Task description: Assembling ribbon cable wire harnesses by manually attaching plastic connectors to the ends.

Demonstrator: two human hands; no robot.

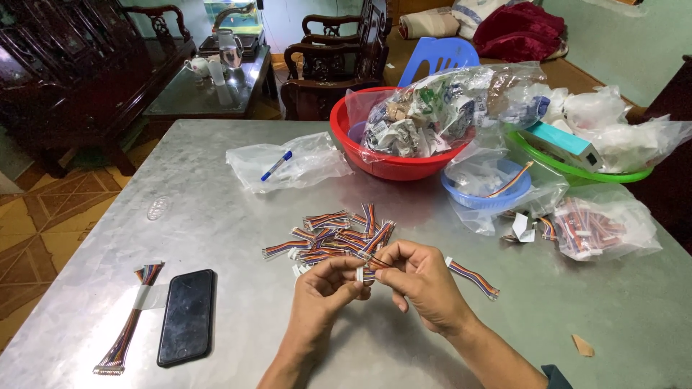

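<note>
Head-camera view: both hands meet over a metal table [216, 216], the left hand [328, 288] pinching a short rainbow ribbon cable [375, 248] by its white connector while the right hand [422, 277] closes on it from the other side. A pile of like cables [328, 238] lies just beyond, within reach; a black phone [187, 315] rests well aside.

a black phone [187, 315] lies screen-dark at eight o'clock. a clear bag holding a blue pen [288, 163] sits at eleven o'clock. crumpled printed wrappers in a clear bag [432, 115] fill the red bowl at one o'clock. a teal-and-white box [561, 142] rests at two o'clock, a clear bag of small wires [602, 227] at three o'clock.
</note>
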